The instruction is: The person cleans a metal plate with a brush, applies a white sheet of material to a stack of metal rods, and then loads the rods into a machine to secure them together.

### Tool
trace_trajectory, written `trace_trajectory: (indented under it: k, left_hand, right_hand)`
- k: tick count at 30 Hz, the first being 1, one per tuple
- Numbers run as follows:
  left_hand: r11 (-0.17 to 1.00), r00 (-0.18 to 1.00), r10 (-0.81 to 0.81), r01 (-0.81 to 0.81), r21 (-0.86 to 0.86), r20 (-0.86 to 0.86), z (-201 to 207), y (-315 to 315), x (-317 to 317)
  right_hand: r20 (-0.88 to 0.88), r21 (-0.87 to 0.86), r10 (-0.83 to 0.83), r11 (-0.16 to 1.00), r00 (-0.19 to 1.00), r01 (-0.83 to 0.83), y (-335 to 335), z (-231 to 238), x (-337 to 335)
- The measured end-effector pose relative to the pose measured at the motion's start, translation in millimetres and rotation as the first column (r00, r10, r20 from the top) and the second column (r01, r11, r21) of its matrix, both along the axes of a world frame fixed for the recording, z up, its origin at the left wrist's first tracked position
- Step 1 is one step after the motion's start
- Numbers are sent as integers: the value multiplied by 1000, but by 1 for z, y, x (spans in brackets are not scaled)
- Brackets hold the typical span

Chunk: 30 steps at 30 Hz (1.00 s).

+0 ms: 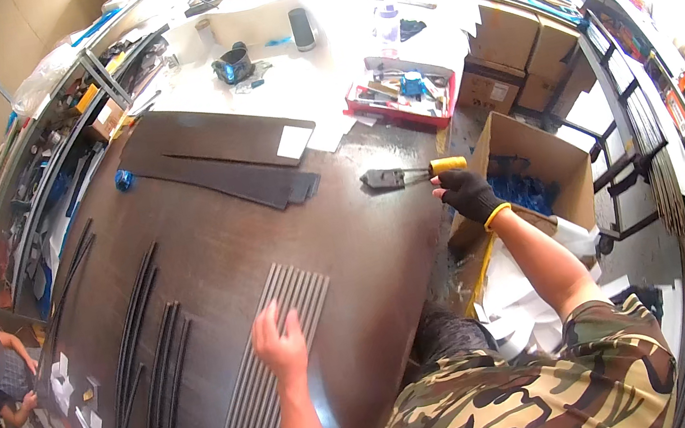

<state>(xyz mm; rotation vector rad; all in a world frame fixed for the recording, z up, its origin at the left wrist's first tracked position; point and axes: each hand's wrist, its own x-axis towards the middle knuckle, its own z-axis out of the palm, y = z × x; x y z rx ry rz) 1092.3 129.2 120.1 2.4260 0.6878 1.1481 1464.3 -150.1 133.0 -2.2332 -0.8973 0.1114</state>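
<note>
Handling the cutter [394,178] seems the step | it's at the table's [357,243] right side, right hand [470,196] by its yellow handle [449,164] (clamped? cannot tell) | left hand [281,346] over rods [254,396], fingers parted | next likely calls for firm grasp

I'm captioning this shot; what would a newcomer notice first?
Probably the black-gloved right hand beside a yellow-handled tool, near the right edge of the brown table. Next, the bare left hand over a row of grey rods. Beyond the tool sits a cluttered red tray.
</note>
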Motion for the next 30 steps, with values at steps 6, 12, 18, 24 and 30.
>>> trace_trajectory:
  k: [6, 12, 18, 24, 30]
  left_hand:
    - [994, 985, 34, -15, 110, -170, 19, 64, 255]
    - [982, 738, 167, -187, 39, -654, -21, 130, 433]
    - [998, 640, -53, 8, -63, -767, -24, 191, 451]
    - [974, 685, 146, 26, 224, -714, -49, 173, 460]
    - [968, 628, 186, 16, 252, -756, -59, 161, 463]
  right_hand:
    - [52, 2, 289, 957, 956, -290, 88, -7, 139]
    - [-177, 142, 495, 868, 850, -476, 155, -49, 197]
    - [-270, 193, 563, 826, 781, -529, 156, -76, 224]
    - [-311, 268, 586, 810, 748, -522, 176, -75, 229]
    - [-322, 430, 570, 799, 756, -420, 227, -70, 233]
